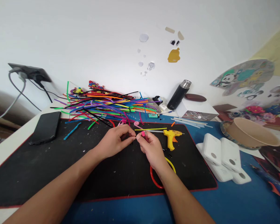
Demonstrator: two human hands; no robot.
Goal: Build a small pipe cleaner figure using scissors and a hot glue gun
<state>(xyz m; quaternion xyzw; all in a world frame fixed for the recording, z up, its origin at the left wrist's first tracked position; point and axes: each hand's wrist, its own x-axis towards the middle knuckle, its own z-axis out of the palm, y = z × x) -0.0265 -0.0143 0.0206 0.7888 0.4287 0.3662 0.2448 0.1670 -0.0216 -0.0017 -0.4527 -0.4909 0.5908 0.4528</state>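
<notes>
From where I stand, both hands meet over the black mat [95,177] on the blue desk [135,213]. The right hand [152,149] has its grip closed, thumb against bent fingers, and a small pink piece [143,133] pokes out at the top of it. The left hand [114,141] brings thumb and fingertips almost together right beside the right thumb; whether anything thin is caught in that grip, I can't tell from here.

What could go wrong? The pink piece is so small that a loose pinch might let it slip and drop onto the mat. The yellow glue gun [170,137] lies near the right hand, its nozzle turned away; if it happens to be hot, a careless sweep to that side could mean a burn. A red and yellow ring [152,177] lies partly under the right forearm, so a sleeveless arm drawn back may drag it along. The heap of pipe cleaners [112,104] behind could snag a reaching hand.

As for writing, I can read none. The turquoise lighter [153,115] and the black flask [178,97] carry small markings, too tiny to make out.
</notes>
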